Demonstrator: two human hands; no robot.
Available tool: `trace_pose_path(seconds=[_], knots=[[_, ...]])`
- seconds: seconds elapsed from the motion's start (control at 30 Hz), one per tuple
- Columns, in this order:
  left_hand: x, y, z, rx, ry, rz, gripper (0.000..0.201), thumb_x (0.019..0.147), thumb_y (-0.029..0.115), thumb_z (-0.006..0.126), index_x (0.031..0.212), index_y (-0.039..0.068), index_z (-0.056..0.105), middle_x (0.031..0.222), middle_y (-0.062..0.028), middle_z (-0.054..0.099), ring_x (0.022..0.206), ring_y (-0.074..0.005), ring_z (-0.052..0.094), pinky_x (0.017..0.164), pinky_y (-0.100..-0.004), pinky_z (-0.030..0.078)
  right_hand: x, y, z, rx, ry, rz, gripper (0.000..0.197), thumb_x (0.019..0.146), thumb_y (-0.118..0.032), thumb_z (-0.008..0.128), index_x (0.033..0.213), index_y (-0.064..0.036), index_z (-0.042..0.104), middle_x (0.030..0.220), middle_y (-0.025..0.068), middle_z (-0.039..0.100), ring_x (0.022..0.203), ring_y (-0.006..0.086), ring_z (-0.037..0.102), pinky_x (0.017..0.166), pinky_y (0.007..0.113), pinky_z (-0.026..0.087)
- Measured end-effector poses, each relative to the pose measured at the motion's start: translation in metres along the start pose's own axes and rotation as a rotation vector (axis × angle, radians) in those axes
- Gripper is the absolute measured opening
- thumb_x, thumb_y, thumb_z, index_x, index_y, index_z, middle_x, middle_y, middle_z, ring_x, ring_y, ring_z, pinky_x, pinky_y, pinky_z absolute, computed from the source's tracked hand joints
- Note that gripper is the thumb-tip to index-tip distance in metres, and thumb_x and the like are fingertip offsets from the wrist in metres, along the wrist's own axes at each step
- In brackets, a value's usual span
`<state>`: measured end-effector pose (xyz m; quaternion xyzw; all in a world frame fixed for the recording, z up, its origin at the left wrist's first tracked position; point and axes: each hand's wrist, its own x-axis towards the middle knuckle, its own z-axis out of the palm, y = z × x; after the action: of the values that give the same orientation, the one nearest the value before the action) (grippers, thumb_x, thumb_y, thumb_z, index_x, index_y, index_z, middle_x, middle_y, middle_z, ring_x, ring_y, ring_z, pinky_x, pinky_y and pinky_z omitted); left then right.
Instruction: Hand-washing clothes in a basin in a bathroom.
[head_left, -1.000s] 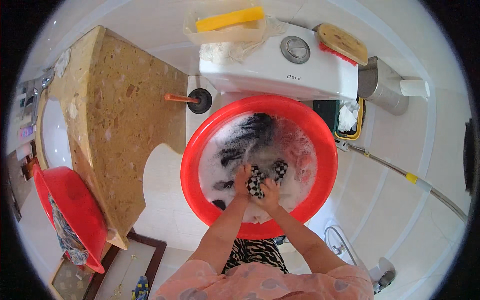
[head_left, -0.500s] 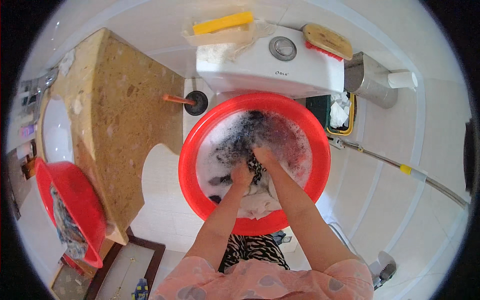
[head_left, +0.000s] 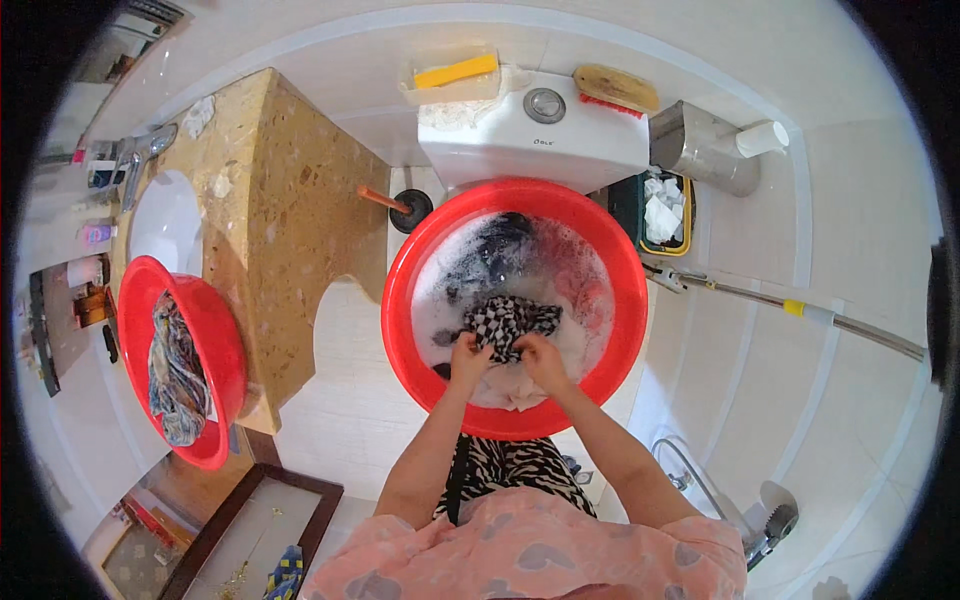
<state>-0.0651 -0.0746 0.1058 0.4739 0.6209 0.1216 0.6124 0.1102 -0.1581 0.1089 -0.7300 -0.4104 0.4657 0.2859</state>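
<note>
A large red basin [head_left: 400, 310] full of sudsy water stands in front of me. My left hand [head_left: 470, 358] and my right hand [head_left: 541, 358] grip the near edge of a black-and-white checked cloth [head_left: 508, 318], one at each side. The cloth is bunched up and wet, lying at the water's surface. Beneath and nearer to me is a pale cloth [head_left: 515, 388]. Dark fabric [head_left: 508, 240] floats in the foam at the far side, and something reddish shows through the water at the right.
On the left, a smaller red basin [head_left: 225, 340] with wet patterned cloth rests on a stone counter [head_left: 310, 150]. Behind the large basin are a plunger [head_left: 411, 211], a white toilet tank [head_left: 530, 150] bearing a scrub brush [head_left: 617, 88], and a waste bin [head_left: 688, 215]. A mop pole [head_left: 760, 297] lies at right.
Both hands have drawn back toward me, bringing the checked cloth up from the water so more of it shows. The whole view has shifted slightly.
</note>
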Motion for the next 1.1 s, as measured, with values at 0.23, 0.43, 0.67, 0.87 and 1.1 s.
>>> trace_pose_path(seconds=[0.23,0.43,0.67,0.87,1.1], knots=[[-0.054,0.032,-0.018,-0.544,0.035,0.101,0.036,0.076,-0.001,0.058,0.11,0.004,0.048,0.1,-0.0056,0.058,0.092,-0.0156,0.057,0.082,-0.0286,0.046,0.051,-0.005,0.006,-0.209,0.018,0.265,0.052,0.079,-0.039,0.068,0.116,-0.0039,0.057,0.111,0.02,0.059,0.1,0.0337,0.06,0.082,0.043,0.048],[-0.061,0.088,-0.046,-0.765,-0.079,0.142,0.03,0.081,0.001,0.054,0.111,0.004,0.048,0.109,-0.0074,0.058,0.101,-0.0163,0.057,0.089,-0.0305,0.045,0.035,-0.061,-0.016,0.653,-0.366,0.457,0.033,0.09,-0.021,0.061,0.119,-0.0054,0.057,0.109,0.0036,0.061,0.096,0.013,0.058,0.08,0.03,0.049],[-0.068,0.163,-0.06,-0.71,0.011,0.221,0.024,0.09,0.009,0.063,0.082,0.014,0.041,0.073,0.0077,0.04,0.065,-0.0028,0.04,0.059,-0.0198,0.032,0.002,-0.085,-0.118,0.832,0.225,0.13,0.015,0.085,-0.005,0.063,0.099,-0.0083,0.062,0.088,-0.0011,0.061,0.079,0.0069,0.056,0.064,0.021,0.045],[-0.053,0.152,-0.11,-0.394,0.216,0.401,0.028,0.091,0.011,0.062,0.073,0.012,0.041,0.069,0.0084,0.038,0.064,-0.0031,0.036,0.058,-0.0196,0.03,-0.015,-0.132,-0.182,1.128,0.605,-0.009,0.01,0.085,0.002,0.06,0.088,-0.008,0.058,0.085,-0.0028,0.059,0.074,0.0052,0.053,0.062,0.019,0.043],[0.019,0.025,-0.107,0.303,0.163,0.121,0.011,0.088,0.012,0.062,0.084,0.007,0.053,0.072,-0.0057,0.057,0.07,-0.0175,0.058,0.066,-0.0308,0.047,0.024,0.021,-0.128,0.184,0.549,-0.058,0.015,0.079,0.002,0.063,0.091,-0.007,0.06,0.091,0.0039,0.056,0.084,0.0126,0.054,0.074,0.026,0.043]])
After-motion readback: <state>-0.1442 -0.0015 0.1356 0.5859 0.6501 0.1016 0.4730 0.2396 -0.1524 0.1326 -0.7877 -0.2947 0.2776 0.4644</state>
